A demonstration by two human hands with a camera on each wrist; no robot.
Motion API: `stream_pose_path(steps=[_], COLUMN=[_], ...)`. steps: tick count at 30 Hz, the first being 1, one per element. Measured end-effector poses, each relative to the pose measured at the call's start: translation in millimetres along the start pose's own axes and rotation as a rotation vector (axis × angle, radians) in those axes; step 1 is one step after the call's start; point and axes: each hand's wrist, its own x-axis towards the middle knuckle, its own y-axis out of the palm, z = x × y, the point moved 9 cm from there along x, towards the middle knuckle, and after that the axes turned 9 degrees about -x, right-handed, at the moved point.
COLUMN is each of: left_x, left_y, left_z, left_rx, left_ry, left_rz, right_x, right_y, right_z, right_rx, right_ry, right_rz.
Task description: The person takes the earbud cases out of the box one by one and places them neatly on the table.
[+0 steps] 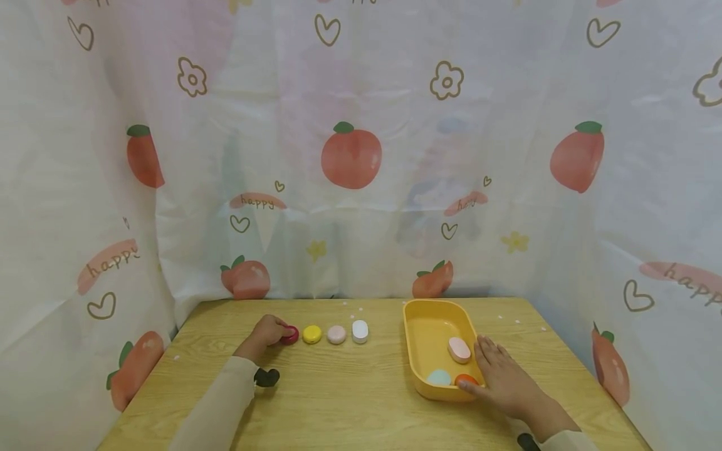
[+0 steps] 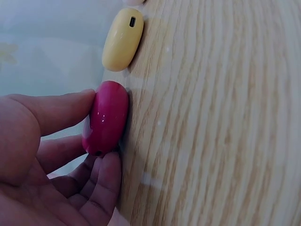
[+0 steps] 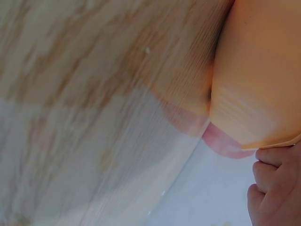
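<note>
At the left of the table, my left hand (image 1: 265,333) pinches a glossy crimson rounded case (image 2: 109,115) between thumb and fingertips. A small dark hole shows at the case's lower end in the left wrist view. Beside it, in a row to the right, lie a yellow case (image 1: 312,334) with a port slot, a pale pink one (image 1: 336,334) and a white oblong one (image 1: 360,332). My right hand (image 1: 504,379) rests along the right rim of a yellow tray (image 1: 440,393), fingers straight, thumb over the near corner.
Inside the tray lie a pink oblong case (image 1: 459,350), a pale green round one (image 1: 439,377) and an orange one (image 1: 465,379), partly covered by the thumb. A fruit-printed curtain (image 1: 350,238) encloses the wooden table (image 1: 333,407) at the back and sides.
</note>
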Motion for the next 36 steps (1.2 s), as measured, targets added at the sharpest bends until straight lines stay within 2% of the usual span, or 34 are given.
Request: stream_pose_path(steps=[20,27,33,36], left_x=[-2.5,-2.8,-2.3,1.3], left_y=[-4.0,-8.3,-12.6,-11.7], left_z=[4.7,9.7,-3.3,-17.2], left_rx=[-0.023,-0.085,-0.079,-0.06], left_ry=[0.003,-0.038,-0.019,0.028], left_rz=[-0.01,0.003,-0.023,-0.018], right_x=[-3,1,0,1], right_y=[2,1,0,-1], right_z=[-3,-1,0,-1], right_rx=[0.021,0.008,0.02,0.02], right_ry=[0.002,0.006,0.006,0.004], right_rz=[0.001,0.012,0.025,0.021])
